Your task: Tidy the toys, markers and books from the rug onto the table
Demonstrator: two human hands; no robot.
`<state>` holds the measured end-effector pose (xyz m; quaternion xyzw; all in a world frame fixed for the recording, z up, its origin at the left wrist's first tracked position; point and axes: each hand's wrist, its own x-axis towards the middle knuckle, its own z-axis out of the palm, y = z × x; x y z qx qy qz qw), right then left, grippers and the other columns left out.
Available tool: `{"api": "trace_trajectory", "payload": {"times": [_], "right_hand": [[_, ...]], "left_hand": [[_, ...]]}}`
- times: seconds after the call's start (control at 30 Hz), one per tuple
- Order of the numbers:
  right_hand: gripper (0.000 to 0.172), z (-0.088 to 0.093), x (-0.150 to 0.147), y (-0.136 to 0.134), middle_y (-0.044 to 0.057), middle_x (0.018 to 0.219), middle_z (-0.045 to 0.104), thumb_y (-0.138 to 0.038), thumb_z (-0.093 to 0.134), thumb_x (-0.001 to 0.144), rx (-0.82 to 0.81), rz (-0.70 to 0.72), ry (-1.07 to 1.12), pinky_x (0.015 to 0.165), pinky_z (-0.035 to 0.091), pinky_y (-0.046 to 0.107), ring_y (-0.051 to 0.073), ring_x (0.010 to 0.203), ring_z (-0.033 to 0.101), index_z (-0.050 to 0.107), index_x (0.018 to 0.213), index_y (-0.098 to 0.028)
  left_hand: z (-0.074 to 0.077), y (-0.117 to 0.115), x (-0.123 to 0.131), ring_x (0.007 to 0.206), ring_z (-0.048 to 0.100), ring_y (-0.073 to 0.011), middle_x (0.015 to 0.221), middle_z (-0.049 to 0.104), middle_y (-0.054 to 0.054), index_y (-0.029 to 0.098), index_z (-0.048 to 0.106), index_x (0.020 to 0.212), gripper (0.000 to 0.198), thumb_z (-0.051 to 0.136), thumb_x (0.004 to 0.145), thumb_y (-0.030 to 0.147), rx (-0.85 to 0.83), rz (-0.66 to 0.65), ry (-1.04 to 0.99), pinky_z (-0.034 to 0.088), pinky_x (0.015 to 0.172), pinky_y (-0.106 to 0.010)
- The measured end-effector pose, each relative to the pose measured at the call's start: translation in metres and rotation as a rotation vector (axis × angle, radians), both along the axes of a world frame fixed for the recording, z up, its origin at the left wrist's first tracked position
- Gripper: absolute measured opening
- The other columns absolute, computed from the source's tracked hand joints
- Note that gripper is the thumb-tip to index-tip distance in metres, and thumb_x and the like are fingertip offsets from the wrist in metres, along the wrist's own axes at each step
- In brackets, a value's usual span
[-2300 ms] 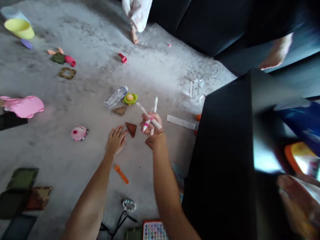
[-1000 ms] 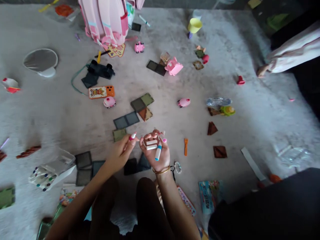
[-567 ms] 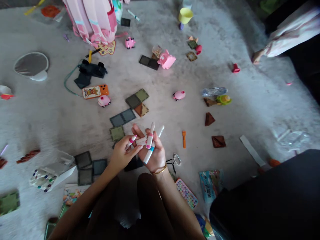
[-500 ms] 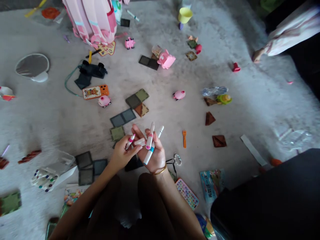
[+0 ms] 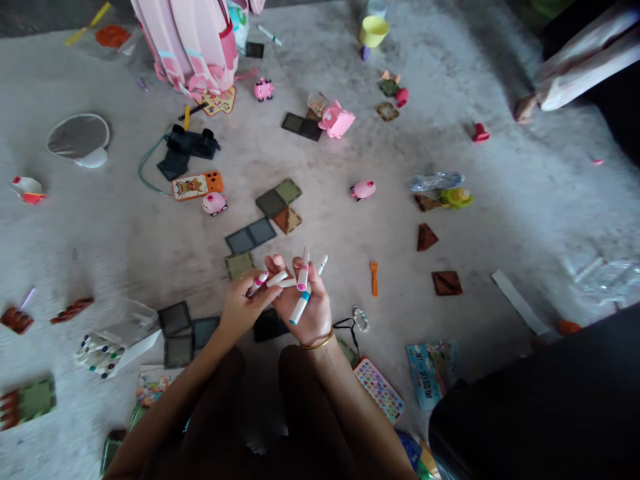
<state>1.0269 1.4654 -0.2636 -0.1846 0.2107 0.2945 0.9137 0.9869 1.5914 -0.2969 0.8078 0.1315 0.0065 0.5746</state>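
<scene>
My left hand (image 5: 243,307) is closed on a marker (image 5: 259,281) with a bare pink tip. A short white piece (image 5: 277,278), which looks like a marker cap, lies at its thumb and forefinger. My right hand (image 5: 316,317) is turned palm up beside it, a gold bangle (image 5: 319,341) round the wrist. In it rest a pink-banded white marker (image 5: 303,270) and a blue-banded marker (image 5: 301,305), crossing between thumb and fingers. Another white piece (image 5: 288,283) shows across the fingers, its far part hidden.
Magnetic tiles (image 5: 250,235) lie ahead of my hands. To the left stands a clear box of markers (image 5: 100,353). Beyond are a phone (image 5: 196,185), pink toy cars (image 5: 363,190) and a pink backpack (image 5: 193,47). An orange fork (image 5: 374,279) lies right; another person's leg (image 5: 580,73) shows far right.
The white piece at my left fingertips has tilted up and now sits apart from the one in my right hand. The whole view has shifted slightly.
</scene>
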Motion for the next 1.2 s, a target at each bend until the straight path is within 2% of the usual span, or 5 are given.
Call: {"api": "trace_trajectory", "payload": {"times": [0.33,0.5,0.7,0.83,1.2], "right_hand": [[0.014,-0.005,0.001,-0.007,0.0,0.105,0.071,-0.04,0.057,0.091,0.034,-0.051,0.015,0.093,0.051,0.044,0.02,0.109,0.063,0.062,0.089,-0.027],[0.015,0.004,0.0,-0.003,0.001,0.097,0.07,-0.041,0.065,0.087,-0.05,-0.084,-0.027,0.09,0.052,0.038,0.02,0.107,0.063,0.061,0.088,-0.026],[0.019,0.013,-0.006,0.002,0.0,0.105,0.068,-0.043,0.065,0.086,-0.066,-0.056,-0.119,0.085,0.054,0.039,0.018,0.087,0.065,0.061,0.091,-0.026],[0.016,0.008,-0.001,0.0,-0.003,0.081,0.064,-0.043,0.062,0.088,-0.068,-0.139,-0.064,0.084,0.054,0.036,0.017,0.084,0.064,0.06,0.088,-0.027],[0.018,-0.016,0.008,-0.014,-0.007,0.06,0.046,-0.04,0.052,0.095,-0.023,-0.285,0.059,0.047,0.039,0.019,0.007,0.046,0.04,0.056,0.086,-0.025]], "left_hand": [[-0.002,-0.004,-0.002,0.052,0.038,-0.005,0.084,0.06,0.002,0.02,0.059,0.102,0.034,0.074,0.076,0.037,-0.023,0.143,-0.036,0.038,0.05,-0.018],[-0.001,-0.003,-0.002,0.062,0.05,-0.0081,0.09,0.062,-0.001,0.02,0.064,0.088,0.017,0.071,0.081,0.035,0.089,-0.049,-0.145,0.039,0.053,-0.019],[0.003,-0.008,0.001,0.076,0.06,-0.0143,0.09,0.066,-0.004,0.02,0.067,0.09,0.013,0.065,0.084,0.031,0.087,-0.057,-0.119,0.045,0.061,-0.021],[0.002,-0.009,-0.002,0.068,0.056,-0.0126,0.085,0.065,-0.003,0.02,0.066,0.087,0.017,0.065,0.084,0.037,0.069,-0.067,-0.1,0.043,0.061,-0.022],[0.009,-0.016,-0.007,0.048,0.04,-0.0073,0.064,0.058,0.004,0.019,0.063,0.085,0.022,0.062,0.086,0.041,0.129,-0.216,0.044,0.032,0.051,-0.02]]}}
